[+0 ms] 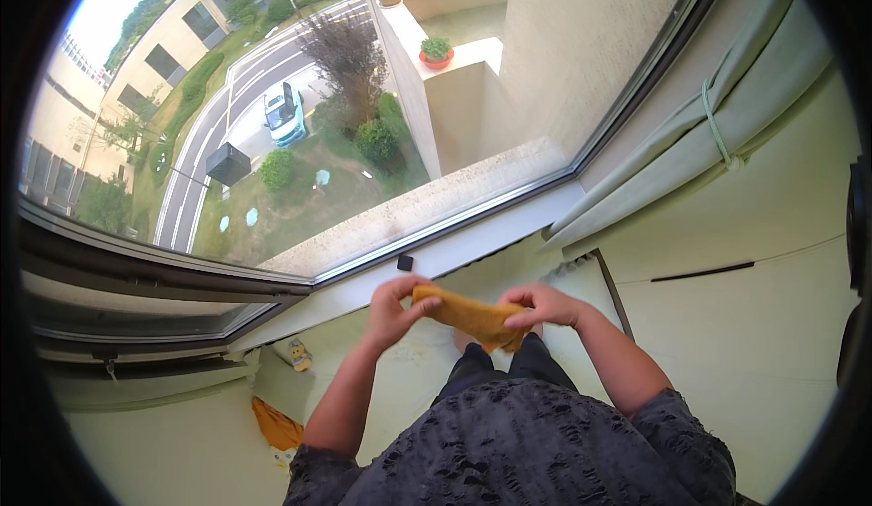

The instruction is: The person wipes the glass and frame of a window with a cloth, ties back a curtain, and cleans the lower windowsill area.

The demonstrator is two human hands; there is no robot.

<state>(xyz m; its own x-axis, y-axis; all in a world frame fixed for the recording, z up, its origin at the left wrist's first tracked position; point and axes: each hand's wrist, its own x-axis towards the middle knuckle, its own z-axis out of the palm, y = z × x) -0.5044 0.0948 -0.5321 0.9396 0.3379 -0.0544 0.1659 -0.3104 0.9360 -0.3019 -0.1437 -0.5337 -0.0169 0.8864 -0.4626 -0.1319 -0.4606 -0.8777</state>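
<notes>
A folded mustard-orange cloth is stretched between my two hands, in front of my body and above the floor. My left hand pinches its left end, the thumb on top and the fingers behind. Its right end is gripped between the thumb and fingers of my right hand. The cloth sags a little to the right, and its lower edge hangs loose. Beyond my hands runs a white window sill, with a small black square object on it near my left hand.
A large window pane with a dark frame rises ahead; at left is a window sash. A tied pale curtain hangs at right. Low on the left are a small plush toy and an orange fabric item.
</notes>
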